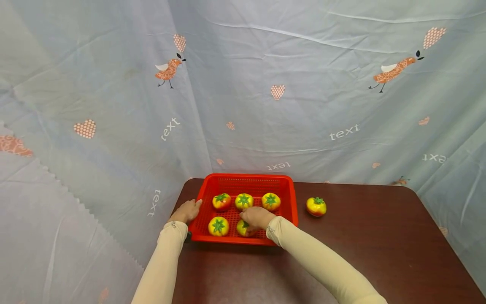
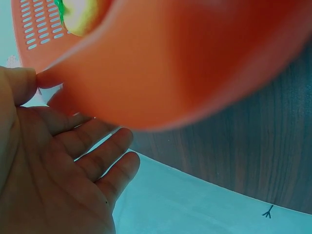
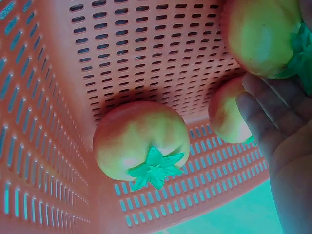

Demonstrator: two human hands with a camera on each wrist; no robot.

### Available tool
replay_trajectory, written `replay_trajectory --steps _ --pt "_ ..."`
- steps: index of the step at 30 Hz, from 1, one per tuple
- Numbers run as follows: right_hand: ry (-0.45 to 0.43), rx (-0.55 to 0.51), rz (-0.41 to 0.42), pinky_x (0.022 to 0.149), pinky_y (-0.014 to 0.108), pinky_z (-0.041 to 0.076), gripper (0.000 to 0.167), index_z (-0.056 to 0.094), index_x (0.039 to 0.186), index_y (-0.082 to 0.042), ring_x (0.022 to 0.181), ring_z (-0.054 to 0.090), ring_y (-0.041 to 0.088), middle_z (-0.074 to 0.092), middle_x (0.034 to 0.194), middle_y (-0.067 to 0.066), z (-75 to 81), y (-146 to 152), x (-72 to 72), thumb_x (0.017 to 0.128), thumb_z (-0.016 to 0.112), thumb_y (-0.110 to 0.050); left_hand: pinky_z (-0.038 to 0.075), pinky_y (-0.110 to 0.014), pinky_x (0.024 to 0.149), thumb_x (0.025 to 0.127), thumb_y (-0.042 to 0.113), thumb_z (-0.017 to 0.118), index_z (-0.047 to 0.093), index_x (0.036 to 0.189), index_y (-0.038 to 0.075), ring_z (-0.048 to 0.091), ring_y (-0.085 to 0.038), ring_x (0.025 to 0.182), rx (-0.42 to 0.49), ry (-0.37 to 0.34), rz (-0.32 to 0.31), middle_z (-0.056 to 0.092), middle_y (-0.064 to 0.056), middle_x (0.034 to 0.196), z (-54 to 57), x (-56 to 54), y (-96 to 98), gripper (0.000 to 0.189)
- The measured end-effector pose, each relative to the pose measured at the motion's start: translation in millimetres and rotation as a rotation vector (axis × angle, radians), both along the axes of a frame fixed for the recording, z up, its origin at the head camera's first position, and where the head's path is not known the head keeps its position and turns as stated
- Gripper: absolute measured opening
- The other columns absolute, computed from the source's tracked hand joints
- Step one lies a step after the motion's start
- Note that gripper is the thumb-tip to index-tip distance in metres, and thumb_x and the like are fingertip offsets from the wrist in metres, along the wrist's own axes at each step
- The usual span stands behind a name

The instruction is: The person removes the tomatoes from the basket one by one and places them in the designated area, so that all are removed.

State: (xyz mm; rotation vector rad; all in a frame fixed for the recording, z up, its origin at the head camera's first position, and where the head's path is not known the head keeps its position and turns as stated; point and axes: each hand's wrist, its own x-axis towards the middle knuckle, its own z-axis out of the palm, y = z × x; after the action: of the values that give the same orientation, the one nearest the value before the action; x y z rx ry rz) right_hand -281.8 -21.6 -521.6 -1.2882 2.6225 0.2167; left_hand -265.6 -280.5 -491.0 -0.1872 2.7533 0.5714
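A red plastic basket [image 1: 247, 240] with slotted sides stands on the table. At its left rim is my left hand [image 1: 186, 211], thumb over the edge and fingers along the outside, gripping it; the left wrist view shows the thumb [image 2: 24, 85] against the rim. Inside the basket my right hand [image 1: 258, 217] holds a yellow-and-red tomato [image 1: 241, 227] with green leaves, at the middle of the near row. In the right wrist view its fingers lie along that tomato [image 3: 265, 36]. Another tomato [image 1: 218, 226] sits left of it, and a far-row tomato [image 1: 244, 202] is just behind.
Two more tomatoes, one at far left [image 1: 222, 202] and one at far right [image 1: 271, 202], lie in the basket. Outside it, a single tomato [image 1: 316, 207] rests on the dark wooden table [image 1: 364, 236]. Patterned fabric [image 1: 247, 105] hangs behind and beside the table.
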Motion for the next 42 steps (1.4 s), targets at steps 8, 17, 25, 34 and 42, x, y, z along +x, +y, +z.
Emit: replay_trajectory --steps 8,17,25,34,42 --pt "-0.004 0.030 0.000 0.090 0.026 0.051 0.052 0.062 0.123 -0.013 0.100 0.064 0.013 0.066 0.110 0.000 -0.4 -2 1.3 0.083 0.076 -0.043 0.044 -0.055 0.098 0.106 0.033 0.033 0.045 0.132 -0.013 0.057 -0.036 0.098 -0.002 0.000 -0.001 0.059 -0.024 0.109 -0.4 -1.5 0.1 0.054" --pt "-0.044 -0.106 -0.050 0.093 0.030 0.051 0.056 0.058 0.131 -0.010 0.105 0.065 0.018 0.067 0.118 0.002 4.7 7 -4.4 0.084 0.077 -0.034 0.043 -0.055 0.100 0.106 0.031 0.033 0.045 0.132 -0.014 0.057 -0.038 0.100 -0.002 0.012 -0.016 0.058 -0.027 0.113 -0.2 0.3 -0.9 0.054" --pt "-0.032 -0.214 -0.092 0.097 0.033 0.049 0.053 0.056 0.127 -0.010 0.111 0.061 0.022 0.063 0.123 0.005 15.3 20 -10.4 0.084 0.077 -0.032 0.043 -0.055 0.100 0.106 0.031 0.032 0.046 0.131 -0.014 0.057 -0.038 0.101 -0.005 0.010 -0.021 0.058 -0.027 0.114 0.0 -0.5 0.0 0.054" --pt "-0.028 -0.287 -0.107 0.105 0.036 0.044 0.065 0.048 0.142 -0.006 0.125 0.053 0.028 0.054 0.139 0.012 26.5 36 -14.1 0.088 0.074 -0.030 0.041 -0.056 0.101 0.106 0.031 0.031 0.046 0.132 -0.014 0.056 -0.040 0.104 -0.017 0.014 -0.016 0.057 -0.028 0.117 -1.4 -0.7 0.4 0.054" --pt "-0.018 -0.299 -0.125 0.106 0.038 0.043 0.068 0.044 0.146 -0.007 0.129 0.049 0.030 0.050 0.145 0.012 34.0 47 -16.1 0.089 0.072 -0.030 0.043 -0.056 0.099 0.106 0.031 0.032 0.046 0.132 -0.014 0.057 -0.039 0.102 -0.014 0.016 -0.026 0.058 -0.028 0.115 0.7 -1.2 0.6 0.054"
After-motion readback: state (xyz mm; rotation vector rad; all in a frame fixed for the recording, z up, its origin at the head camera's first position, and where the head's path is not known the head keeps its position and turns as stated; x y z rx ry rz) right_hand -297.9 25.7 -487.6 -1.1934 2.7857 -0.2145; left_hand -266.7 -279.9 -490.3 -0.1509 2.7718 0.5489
